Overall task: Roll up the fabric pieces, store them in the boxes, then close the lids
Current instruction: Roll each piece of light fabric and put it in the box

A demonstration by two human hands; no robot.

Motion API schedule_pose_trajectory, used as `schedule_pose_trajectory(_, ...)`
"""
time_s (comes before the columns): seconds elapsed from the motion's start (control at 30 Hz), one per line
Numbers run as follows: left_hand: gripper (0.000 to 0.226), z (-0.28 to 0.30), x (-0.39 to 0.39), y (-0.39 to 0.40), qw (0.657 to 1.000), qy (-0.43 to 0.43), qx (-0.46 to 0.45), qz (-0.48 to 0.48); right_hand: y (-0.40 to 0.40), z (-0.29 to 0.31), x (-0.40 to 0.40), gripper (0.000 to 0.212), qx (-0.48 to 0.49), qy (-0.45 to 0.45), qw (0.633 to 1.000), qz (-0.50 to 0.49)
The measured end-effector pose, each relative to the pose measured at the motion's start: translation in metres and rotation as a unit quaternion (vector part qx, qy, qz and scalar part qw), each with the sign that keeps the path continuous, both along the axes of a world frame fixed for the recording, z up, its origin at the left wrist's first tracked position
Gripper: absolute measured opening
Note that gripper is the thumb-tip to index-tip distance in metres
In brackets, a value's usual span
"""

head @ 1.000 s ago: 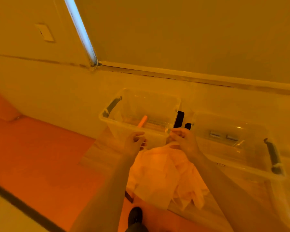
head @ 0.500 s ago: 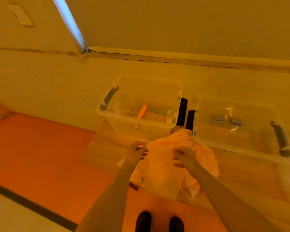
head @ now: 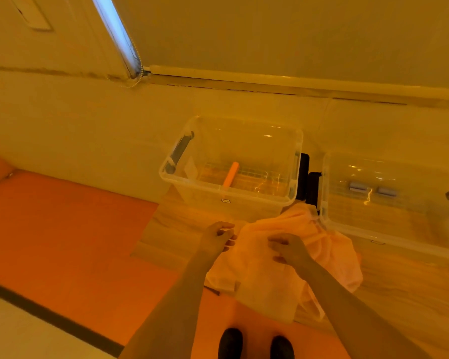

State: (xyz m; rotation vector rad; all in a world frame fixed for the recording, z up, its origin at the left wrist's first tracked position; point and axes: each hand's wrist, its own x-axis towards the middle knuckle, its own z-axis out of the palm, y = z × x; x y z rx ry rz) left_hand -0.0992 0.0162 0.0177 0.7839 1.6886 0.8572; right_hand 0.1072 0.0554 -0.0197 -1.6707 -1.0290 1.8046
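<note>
The pale fabric piece lay in a loose, crumpled heap on the wooden table, just in front of the two clear boxes, its far edge bunched up against the gap between them and its near edge hanging over the table's front. The left box held an orange roll; the right box held two small grey rolls. No lid could be made out on either box.

To roll well, the cloth would likely first need spreading flat and squaring, then folding to a strip narrower than the box, so that the roll stayed tight and even.

The left hand was at the heap's left edge, fingers curled and apparently pinching the cloth. The right hand hovered over the middle, fingers bent toward the fabric; whether it gripped anything could not be told. Both forearms reached forward from the bottom of the view, over the person's dark shoes.
</note>
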Motion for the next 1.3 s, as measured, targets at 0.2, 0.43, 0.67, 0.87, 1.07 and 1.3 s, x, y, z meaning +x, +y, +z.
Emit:
schedule_pose_trajectory(0.2,0.025,-0.017,-0.006,-0.002,0.999,0.002,-0.022,-0.025,0.002,-0.002,-0.012,0.031,-0.013,0.041,0.999,-0.006)
schedule_pose_trajectory(0.43,0.048,-0.035,-0.002,0.001,0.996,0.017,-0.047,-0.078,-0.002,-0.002,-0.008,0.037,0.030,0.044,0.998,-0.031)
schedule_pose_trajectory(0.67,0.059,-0.049,0.013,0.003,0.992,-0.066,-0.065,-0.091,-0.007,0.002,0.009,0.036,0.030,0.065,0.995,-0.068)
schedule_pose_trajectory(0.87,0.059,-0.049,0.016,0.005,0.986,-0.141,-0.041,-0.077,-0.012,0.001,0.017,0.034,0.029,0.054,0.995,-0.081)
schedule_pose_trajectory(1.07,0.050,-0.039,0.015,0.008,0.987,-0.127,0.016,-0.096,-0.018,0.005,0.019,0.027,0.041,0.073,0.993,-0.084)
schedule_pose_trajectory(1.3,0.030,0.000,0.015,0.016,0.980,-0.163,0.037,-0.110,-0.011,0.038,0.023,0.021,0.072,0.092,0.989,-0.090)
